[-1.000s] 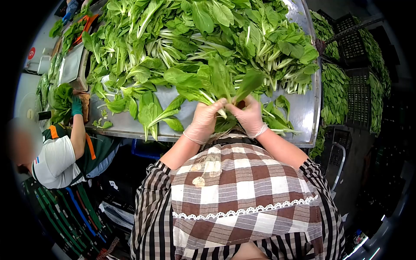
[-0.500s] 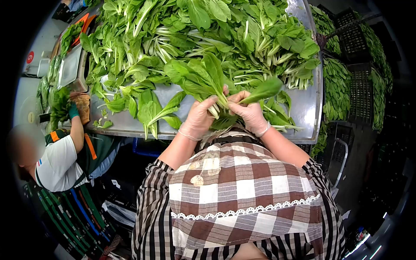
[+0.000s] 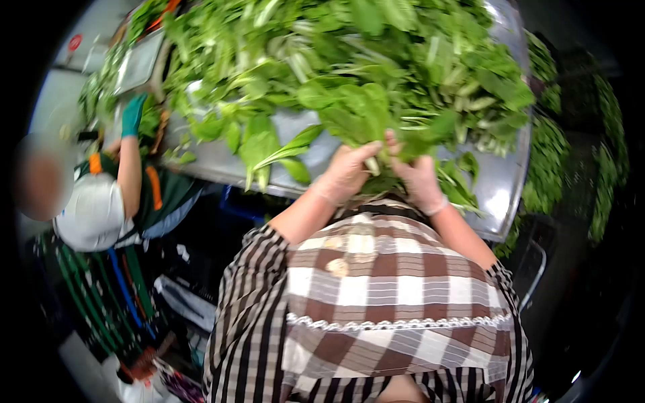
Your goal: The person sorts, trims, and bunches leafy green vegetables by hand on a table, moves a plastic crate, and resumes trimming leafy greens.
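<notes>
My left hand (image 3: pixel 349 171), in a thin clear glove, is closed around the pale stem end of a bunch of leafy greens (image 3: pixel 353 111), leaves pointing away from me. Beside it my gloved right hand (image 3: pixel 420 180) has its fingers near the stems, with a single green leaf (image 3: pixel 430 133) between them; motion blur softens the fingertips. Both hands are over the front edge of the metal table (image 3: pixel 225 158). A large heap of the same greens (image 3: pixel 269 60) covers the table beyond. Some loose leaves (image 3: pixel 259 151) lie to the left of my hands.
At left a co-worker's green-gloved hand (image 3: pixel 134 115) is close to a weighing scale (image 3: pixel 139 62). Dark crates with greens (image 3: pixel 541 168) stand on the right, past the table's edge. A curved metal handle (image 3: pixel 537 269) rises at lower right.
The view has shifted, so the table sits further right. My right hand, with the leaf, has drawn slightly away from the bunch. The co-worker's gloved hand has lifted toward the scale.
</notes>
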{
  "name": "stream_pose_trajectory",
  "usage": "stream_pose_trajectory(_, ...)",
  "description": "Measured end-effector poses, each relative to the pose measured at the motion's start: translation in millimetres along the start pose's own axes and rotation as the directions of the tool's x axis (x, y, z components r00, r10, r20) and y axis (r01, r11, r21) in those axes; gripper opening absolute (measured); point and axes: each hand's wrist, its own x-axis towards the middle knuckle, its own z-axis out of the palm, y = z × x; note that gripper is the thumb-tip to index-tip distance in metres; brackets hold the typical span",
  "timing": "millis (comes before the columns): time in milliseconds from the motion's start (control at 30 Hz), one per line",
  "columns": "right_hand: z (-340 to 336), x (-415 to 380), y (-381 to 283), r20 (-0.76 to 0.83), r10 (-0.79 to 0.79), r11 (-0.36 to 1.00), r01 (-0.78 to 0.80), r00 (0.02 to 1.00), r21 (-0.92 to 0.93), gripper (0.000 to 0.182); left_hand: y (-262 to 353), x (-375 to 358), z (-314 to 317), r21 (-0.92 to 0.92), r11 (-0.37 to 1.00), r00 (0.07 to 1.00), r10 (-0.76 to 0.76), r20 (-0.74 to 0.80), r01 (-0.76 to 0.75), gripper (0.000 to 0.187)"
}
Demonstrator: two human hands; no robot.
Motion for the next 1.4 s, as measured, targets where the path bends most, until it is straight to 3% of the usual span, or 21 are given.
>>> stream_pose_trajectory(33,-2.6,3.8,19.7,0.028,-0.183,0.972,0.177,0.983,0.153,0.007,-9.0,7.8,-6.2,-0.101,0.989,0.993,0.113,0.015,-0.111,0.035)
stream_pose_trajectory(167,-15.5,4.6,28.4,0.037,-0.086,0.929,0.067,0.996,0.364,0.01,14.7,-2.3,-4.8,-0.139,0.977,0.987,0.155,-0.047,-0.16,0.032)
stream_pose_trajectory(200,-20.0,2.0,28.4,0.076,-0.056,0.944,0.028,0.996,0.329,0.009,21.9,-6.5,-5.5,-0.126,0.976,0.984,0.168,-0.065,-0.175,0.031)
stream_pose_trajectory(267,-32.0,-1.6,29.1,0.143,0.007,0.967,-0.043,0.99,0.253,0.007,47.5,-26.5,-20.6,0.102,0.975,0.969,0.209,-0.132,-0.197,0.029)
stream_pose_trajectory(333,-52.7,-0.5,41.5,0.166,-0.04,0.981,0.07,0.985,-0.182,0.006,71.5,-46.9,-43.4,0.383,0.905,0.945,0.272,-0.18,-0.188,0.023)
stream_pose_trajectory(367,-61.1,-1.3,45.8,0.182,-0.058,0.912,0.126,0.982,-0.391,0.007,86.8,-57.0,-55.2,0.548,0.822,0.935,0.301,-0.186,-0.155,0.02)
stream_pose_trajectory(433,-74.6,-3.9,47.7,0.13,-0.003,0.782,0.083,0.992,-0.617,0.015,93.9,-61.7,-112.2,0.855,0.498,0.895,0.433,-0.103,-0.142,0.02)
stream_pose_trajectory(500,-96.7,-3.2,58.8,0.124,0.02,0.545,0.093,0.992,-0.833,0.019,94.4,-64.9,-155.6,0.984,0.175,0.887,0.449,-0.105,0.028,0.028)
stream_pose_trajectory(567,-101.5,-10.4,54.5,0.113,0.004,0.325,0.106,0.994,-0.94,0.021,84.8,-63.6,-183.7,0.978,-0.196,0.891,0.454,0.03,0.067,0.04)
stream_pose_trajectory(600,-102.7,-12.9,51.4,0.144,0.003,0.309,0.136,0.99,-0.941,0.022,79.3,-60.9,-184.9,0.924,-0.374,0.89,0.445,0.102,0.081,0.047)
stream_pose_trajectory(700,-104.1,-20.8,43.0,0.171,0.032,0.236,0.159,0.985,-0.959,0.024,68.8,-61.8,-166.9,0.848,-0.498,0.894,0.443,0.068,0.182,0.058)
stream_pose_trajectory(767,-102.1,-24.5,35.9,0.16,0.049,0.222,0.145,0.986,-0.964,0.026,67.3,-60.1,-163.9,0.815,-0.54,0.894,0.443,0.063,0.209,0.064)
stream_pose_trajectory(933,-107.9,-26.4,29.0,0.114,0.045,0.359,0.09,0.992,-0.929,0.025,71.4,-60.4,-164.2,0.795,-0.586,0.84,0.503,0.204,0.158,0.064)
stream_pose_trajectory(1067,-115.7,-26.9,14.6,0.082,0.018,0.446,0.066,0.996,-0.892,0.023,81.6,-73.3,-141.4,0.974,-0.184,0.726,0.687,0.033,0.13,0.054)
stream_pose_trajectory(1100,-118.4,-25.0,10.0,0.073,0.014,0.458,0.058,0.997,-0.887,0.023,86.5,-76.3,-141.9,0.981,-0.067,0.765,0.637,-0.097,0.18,0.052)
stream_pose_trajectory(1133,-122.5,-21.6,9.3,0.096,0.009,0.486,0.079,0.995,-0.87,0.021,89.6,-81.2,-139.0,0.977,-0.071,0.759,0.641,-0.111,0.203,0.047)
stream_pose_trajectory(1233,-115.5,-7.2,-6.0,0.085,-0.081,0.587,0.117,0.993,-0.801,0.024,88.5,-82.1,-130.3,0.882,-0.144,0.732,0.627,-0.269,0.448,0.076)
stream_pose_trajectory(1300,-110.2,14.4,-0.3,-0.019,-0.195,0.742,0.135,0.981,-0.656,0.029,80.4,-83.7,-111.8,0.826,-0.212,0.762,0.551,-0.34,0.522,0.102)
stream_pose_trajectory(1333,-106.2,27.3,-0.9,-0.056,-0.244,0.817,0.174,0.968,-0.55,0.034,67.4,-81.5,-125.3,0.819,-0.301,0.79,0.55,-0.269,0.488,0.113)
stream_pose_trajectory(1367,-94.3,35.5,-18.3,-0.15,-0.104,0.941,0.049,0.983,-0.334,0.04,61.7,-78.7,-121.0,0.801,-0.31,0.798,0.516,-0.311,0.513,0.113)
stream_pose_trajectory(1400,-88.0,47.9,-22.9,-0.218,-0.084,0.985,0.048,0.972,-0.168,0.042,57.0,-76.2,-120.0,0.795,-0.321,0.801,0.51,-0.314,0.515,0.115)
